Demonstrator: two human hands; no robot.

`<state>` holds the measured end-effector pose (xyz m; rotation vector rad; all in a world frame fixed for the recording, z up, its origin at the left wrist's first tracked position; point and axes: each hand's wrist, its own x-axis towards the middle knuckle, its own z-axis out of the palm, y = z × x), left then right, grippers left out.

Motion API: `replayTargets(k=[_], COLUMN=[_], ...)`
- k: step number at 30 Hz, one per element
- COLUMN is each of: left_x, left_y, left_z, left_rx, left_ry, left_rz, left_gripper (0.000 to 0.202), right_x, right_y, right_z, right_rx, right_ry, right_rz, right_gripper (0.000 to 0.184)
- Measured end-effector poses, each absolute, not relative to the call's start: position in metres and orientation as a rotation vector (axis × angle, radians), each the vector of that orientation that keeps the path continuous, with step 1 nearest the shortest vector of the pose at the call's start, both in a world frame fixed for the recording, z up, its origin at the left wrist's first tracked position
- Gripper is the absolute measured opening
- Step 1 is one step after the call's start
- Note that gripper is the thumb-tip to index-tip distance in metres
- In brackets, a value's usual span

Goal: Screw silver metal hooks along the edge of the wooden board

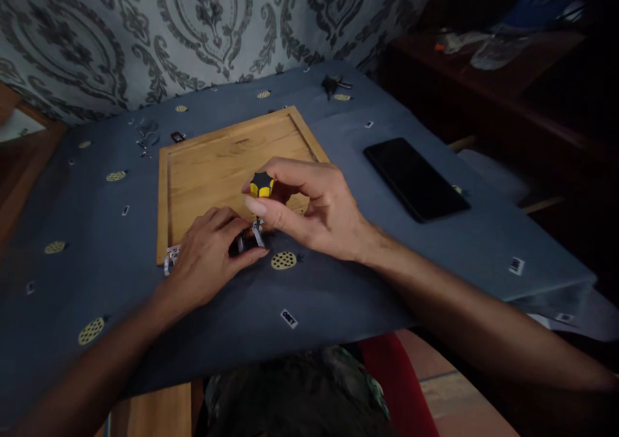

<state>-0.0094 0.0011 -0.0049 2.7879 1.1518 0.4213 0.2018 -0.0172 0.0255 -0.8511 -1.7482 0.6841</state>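
Observation:
My right hand (pixel 319 208) is closed in a pinch around a stubby screwdriver (pixel 262 184) with a yellow and black handle, held upright. Its shaft points down at a small metal hinge (pixel 258 234) by the near edge of a framed wooden panel (pixel 232 160), which looks like a cabinet door. Thumb and fingers of my left hand (pixel 213 250) close around the hinge from the left, hiding part of it. A second metal hinge (pixel 171 256) sits at the panel's near left corner, partly behind my left hand. The screwdriver's tip is too small to make out.
A black phone (pixel 416 178) lies right of the panel on the blue tablecloth (pixel 333 295). Small metal parts (pixel 146 137) lie at the back left, and a dark object (pixel 333 86) at the back right. Behind the table hangs a patterned curtain (pixel 207 24).

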Motion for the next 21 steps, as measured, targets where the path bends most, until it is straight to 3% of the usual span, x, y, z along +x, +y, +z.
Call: replayTargets(k=[8,21], left_x=[-0.008,-0.005], left_y=[0.001,-0.003], left_z=[-0.006,-0.005], left_rx=[2.765,2.766], left_ry=[1.156,1.144], left_rz=[0.356,0.366], left_gripper=[0.037,0.038], right_x=[0.204,0.211], right_y=[-0.018,-0.027], right_z=[0.024,0.03], right_rx=[-0.912,-0.951], right_ry=[-1.78,-1.997], right_rz=[0.434,0.206], right_gripper=[0.005,0.027])
